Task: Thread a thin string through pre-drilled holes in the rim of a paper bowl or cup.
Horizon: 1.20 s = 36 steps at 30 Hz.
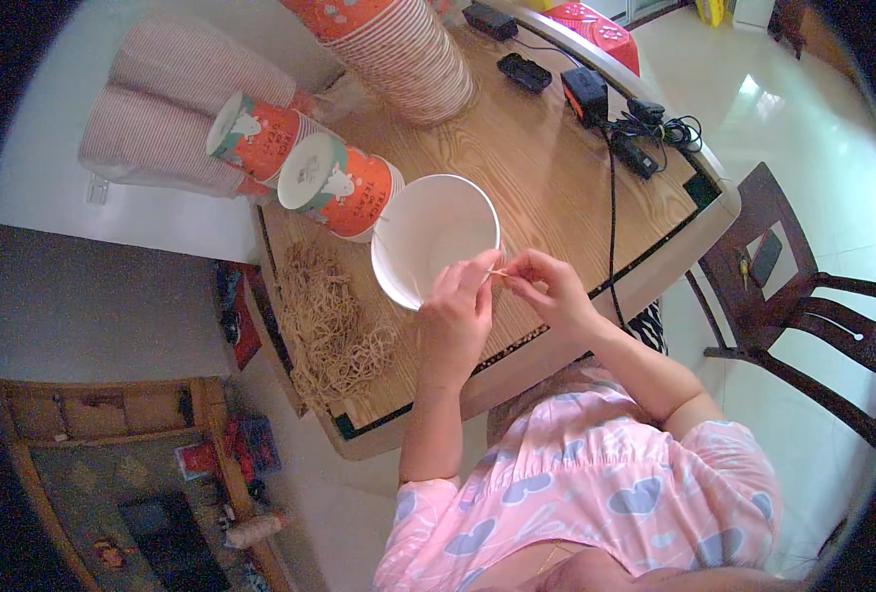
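Observation:
A white paper bucket (428, 222) lies tilted on the table with its open mouth toward me. At its near right rim, my left hand (461, 296) and my right hand (548, 288) meet fingertip to fingertip. Both are closed in a pinch on a short stretch of thin, light cord (498, 273), which shows between them. The left fingers also rest against the bucket's rim. Inside the bucket a pale strand runs near its left edge. To the left of my left hand lies a loose, tangled heap of tan paper cord (325, 326).
Orange printed paper buckets (344, 187) lie behind the white one, and a tall stack of buckets (413, 64) stands farther back. Wrapped stacks (162, 138) line the wall. Black adapters and cables (635, 143) occupy the table's right side. A dark chair (768, 276) stands right.

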Available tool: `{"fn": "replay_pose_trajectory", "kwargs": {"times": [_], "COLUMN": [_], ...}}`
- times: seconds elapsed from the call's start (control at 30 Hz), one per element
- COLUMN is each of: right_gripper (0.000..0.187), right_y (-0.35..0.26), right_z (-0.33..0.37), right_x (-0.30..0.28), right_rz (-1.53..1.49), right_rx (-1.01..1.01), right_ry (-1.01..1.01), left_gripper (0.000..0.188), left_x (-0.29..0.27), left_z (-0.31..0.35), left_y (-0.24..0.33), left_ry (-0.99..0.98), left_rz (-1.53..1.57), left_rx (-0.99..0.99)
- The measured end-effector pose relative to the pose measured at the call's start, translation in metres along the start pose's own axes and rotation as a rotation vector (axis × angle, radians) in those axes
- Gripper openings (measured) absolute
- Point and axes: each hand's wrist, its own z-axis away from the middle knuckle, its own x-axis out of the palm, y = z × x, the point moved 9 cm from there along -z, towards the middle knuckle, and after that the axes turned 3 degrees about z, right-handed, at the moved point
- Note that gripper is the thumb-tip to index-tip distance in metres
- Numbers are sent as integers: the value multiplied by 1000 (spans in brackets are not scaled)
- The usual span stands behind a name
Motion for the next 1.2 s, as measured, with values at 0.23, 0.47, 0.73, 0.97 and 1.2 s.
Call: {"fn": "replay_pose_trajectory", "kwargs": {"times": [0.23,0.47,0.73,0.97,1.2], "right_gripper": [12,18,19,11,10], "right_y": [-7,7,11,22,22], "right_z": [15,3,-6,-8,-7], "right_x": [8,3,13,13,12], "right_rz": [-102,-260,-453,-264,-210], "right_rx": [91,139,158,134,118], "right_ry": [-225,-102,-156,-83,-55], "left_gripper": [11,11,13,18,21], "left_x": [1,3,3,5,6], "left_z": [2,4,3,7,3], "left_y": [2,4,4,-6,-4], "left_ry": [27,20,36,52,12], "left_rz": [12,-20,53,57,24], "left_rx": [119,139,149,89,78]}}
